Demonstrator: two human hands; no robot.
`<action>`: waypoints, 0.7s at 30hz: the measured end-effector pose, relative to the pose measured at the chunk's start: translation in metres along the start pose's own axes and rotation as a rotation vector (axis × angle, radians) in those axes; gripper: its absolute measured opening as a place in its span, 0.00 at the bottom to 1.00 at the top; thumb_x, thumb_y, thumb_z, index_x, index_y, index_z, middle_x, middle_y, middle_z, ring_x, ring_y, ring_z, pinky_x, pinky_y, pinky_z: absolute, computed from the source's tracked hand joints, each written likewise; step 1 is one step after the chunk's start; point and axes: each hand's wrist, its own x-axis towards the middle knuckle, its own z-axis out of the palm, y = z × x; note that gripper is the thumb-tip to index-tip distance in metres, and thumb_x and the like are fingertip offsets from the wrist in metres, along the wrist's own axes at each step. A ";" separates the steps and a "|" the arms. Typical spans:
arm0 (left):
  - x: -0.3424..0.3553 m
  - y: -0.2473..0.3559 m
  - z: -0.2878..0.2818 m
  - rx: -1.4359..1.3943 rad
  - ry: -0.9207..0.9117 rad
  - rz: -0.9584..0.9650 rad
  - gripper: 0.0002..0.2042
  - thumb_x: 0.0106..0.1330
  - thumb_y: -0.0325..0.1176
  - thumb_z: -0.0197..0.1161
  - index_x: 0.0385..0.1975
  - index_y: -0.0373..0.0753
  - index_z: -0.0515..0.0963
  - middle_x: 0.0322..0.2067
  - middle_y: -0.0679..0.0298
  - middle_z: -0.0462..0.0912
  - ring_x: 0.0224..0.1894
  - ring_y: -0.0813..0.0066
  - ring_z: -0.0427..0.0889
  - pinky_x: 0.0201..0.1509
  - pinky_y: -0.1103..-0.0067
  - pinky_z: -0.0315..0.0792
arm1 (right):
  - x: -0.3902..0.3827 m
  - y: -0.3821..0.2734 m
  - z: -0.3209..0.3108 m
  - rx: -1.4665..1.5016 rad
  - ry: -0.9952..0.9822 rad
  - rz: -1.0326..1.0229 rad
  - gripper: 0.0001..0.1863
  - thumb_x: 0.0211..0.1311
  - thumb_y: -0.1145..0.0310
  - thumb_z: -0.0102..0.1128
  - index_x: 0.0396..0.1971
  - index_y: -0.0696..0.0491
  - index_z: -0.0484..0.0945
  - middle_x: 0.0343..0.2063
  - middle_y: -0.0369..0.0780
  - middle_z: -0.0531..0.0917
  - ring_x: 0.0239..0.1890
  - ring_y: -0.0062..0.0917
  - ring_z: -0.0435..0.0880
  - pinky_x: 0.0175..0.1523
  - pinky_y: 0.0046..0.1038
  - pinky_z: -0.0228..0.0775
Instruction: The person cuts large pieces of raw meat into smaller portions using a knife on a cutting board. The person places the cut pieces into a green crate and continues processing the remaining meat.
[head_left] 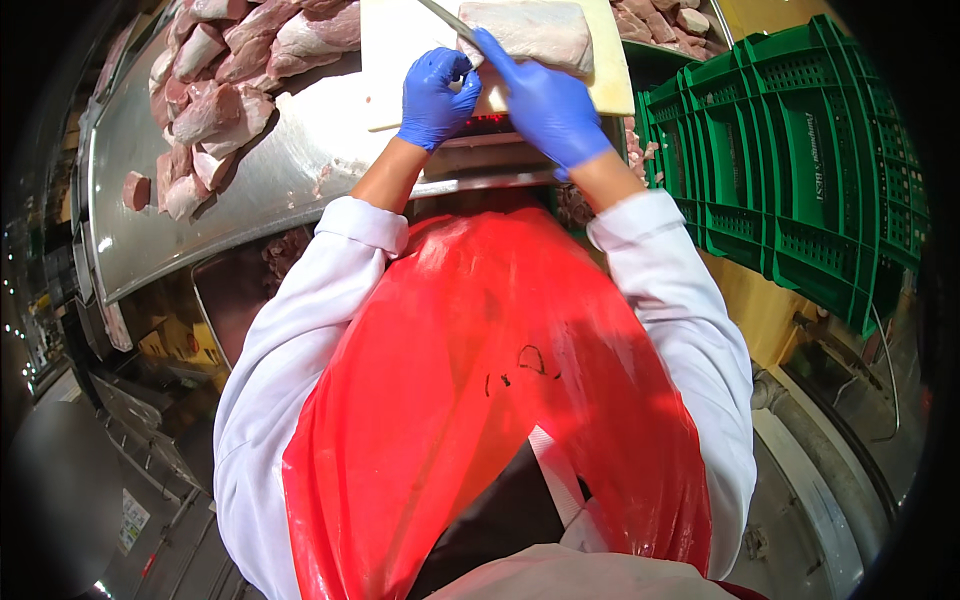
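Spanning the board edge [385,118], right hand [553,108] grips knife [444,17], left hand [433,100] half-curled, hold unclear.

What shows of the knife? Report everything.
The knife has a long, narrow, metallic grey blade. It slants up and left from the blue-gloved right grip, by the left end of the pale meat slab; the picture's top edge cuts off its far end. The grip hides the handle, index finger extended toward the blade. Whether it touches meat is unclear.
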 end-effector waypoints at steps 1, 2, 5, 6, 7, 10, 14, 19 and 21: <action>0.002 0.001 0.001 -0.028 0.005 -0.025 0.05 0.55 0.26 0.66 0.27 0.39 0.77 0.24 0.60 0.78 0.26 0.62 0.79 0.34 0.70 0.74 | 0.015 -0.010 -0.003 -0.009 -0.010 0.020 0.40 0.64 0.74 0.51 0.76 0.36 0.54 0.27 0.47 0.83 0.26 0.43 0.86 0.31 0.45 0.79; 0.002 0.000 -0.001 -0.050 0.016 -0.059 0.04 0.55 0.26 0.67 0.27 0.38 0.77 0.24 0.60 0.78 0.26 0.63 0.79 0.34 0.70 0.75 | 0.023 -0.015 -0.003 -0.016 -0.025 0.031 0.40 0.65 0.74 0.50 0.76 0.36 0.54 0.28 0.48 0.84 0.27 0.44 0.86 0.31 0.45 0.80; 0.003 -0.008 -0.012 -0.116 0.067 -0.205 0.04 0.58 0.26 0.66 0.27 0.35 0.78 0.23 0.61 0.80 0.24 0.73 0.81 0.33 0.76 0.76 | -0.011 -0.011 -0.014 -0.016 -0.206 0.065 0.40 0.64 0.75 0.49 0.77 0.38 0.52 0.29 0.48 0.84 0.28 0.45 0.87 0.31 0.46 0.80; 0.003 -0.014 -0.016 -0.139 0.088 -0.250 0.04 0.58 0.27 0.67 0.28 0.35 0.79 0.24 0.62 0.81 0.25 0.75 0.81 0.33 0.78 0.76 | -0.030 -0.010 -0.023 -0.053 -0.258 0.073 0.41 0.63 0.76 0.49 0.77 0.40 0.52 0.27 0.48 0.84 0.27 0.45 0.86 0.31 0.46 0.79; 0.003 -0.019 -0.023 -0.158 0.110 -0.294 0.04 0.59 0.27 0.67 0.28 0.35 0.79 0.24 0.63 0.82 0.26 0.78 0.81 0.34 0.79 0.76 | -0.051 -0.009 -0.029 -0.083 -0.290 0.084 0.42 0.62 0.77 0.50 0.77 0.40 0.51 0.26 0.48 0.83 0.26 0.45 0.85 0.29 0.46 0.79; 0.005 -0.047 -0.040 -0.298 0.130 -0.502 0.05 0.58 0.27 0.68 0.28 0.34 0.80 0.23 0.65 0.82 0.25 0.83 0.78 0.34 0.82 0.75 | -0.100 -0.010 -0.047 -0.160 -0.403 0.160 0.46 0.59 0.77 0.53 0.78 0.38 0.50 0.23 0.47 0.81 0.22 0.43 0.83 0.25 0.45 0.75; 0.014 -0.072 -0.070 -0.236 -0.081 -0.594 0.04 0.62 0.26 0.67 0.29 0.34 0.79 0.24 0.72 0.80 0.26 0.87 0.76 0.32 0.85 0.72 | -0.128 -0.010 -0.055 -0.024 -0.240 0.135 0.44 0.61 0.75 0.56 0.78 0.37 0.52 0.23 0.47 0.80 0.20 0.44 0.80 0.24 0.45 0.72; 0.041 -0.084 -0.095 -0.411 -0.500 -0.489 0.12 0.59 0.27 0.63 0.43 0.35 0.78 0.36 0.66 0.83 0.39 0.81 0.80 0.43 0.82 0.74 | -0.033 -0.047 -0.025 0.362 0.172 0.279 0.38 0.67 0.71 0.52 0.76 0.40 0.54 0.24 0.50 0.80 0.25 0.48 0.83 0.32 0.47 0.75; 0.049 -0.091 -0.096 -0.440 -0.554 -0.462 0.18 0.59 0.27 0.62 0.51 0.35 0.75 0.43 0.64 0.82 0.45 0.78 0.79 0.48 0.80 0.75 | 0.009 -0.050 -0.002 0.241 0.240 0.374 0.38 0.67 0.69 0.53 0.77 0.41 0.54 0.23 0.51 0.81 0.25 0.48 0.83 0.32 0.47 0.76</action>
